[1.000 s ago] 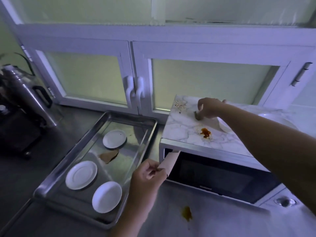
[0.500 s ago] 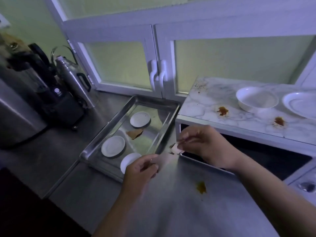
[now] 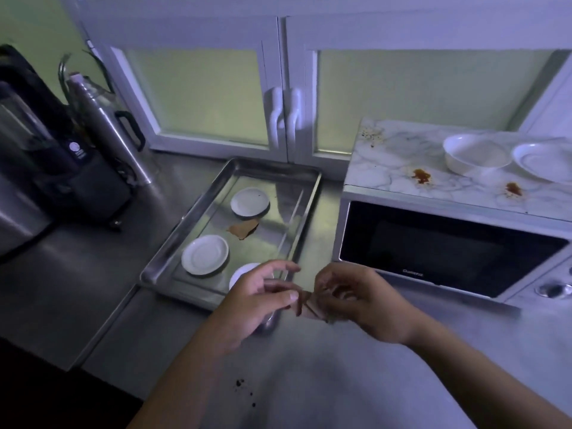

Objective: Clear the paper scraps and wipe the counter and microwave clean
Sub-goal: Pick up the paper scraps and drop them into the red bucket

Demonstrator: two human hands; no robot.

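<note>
- Over the counter (image 3: 464,329), at 6 o'clock from the tray (image 3: 184,232), my right hand (image 3: 356,301) curls round a paper scrap (image 3: 305,305).
- My left hand (image 3: 260,301) pinches its 9 o'clock edge.
- A second scrap (image 3: 243,230) lies in the tray.
- Brown stains (image 3: 421,175) mark the microwave (image 3: 433,252) top.

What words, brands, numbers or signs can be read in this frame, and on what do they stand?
White microwave with black glass door: pale brand word on the door's lower edge, too blurred to read.
Black appliance at left: round white emblem, small print beneath, unreadable.
No other text shows.
</note>
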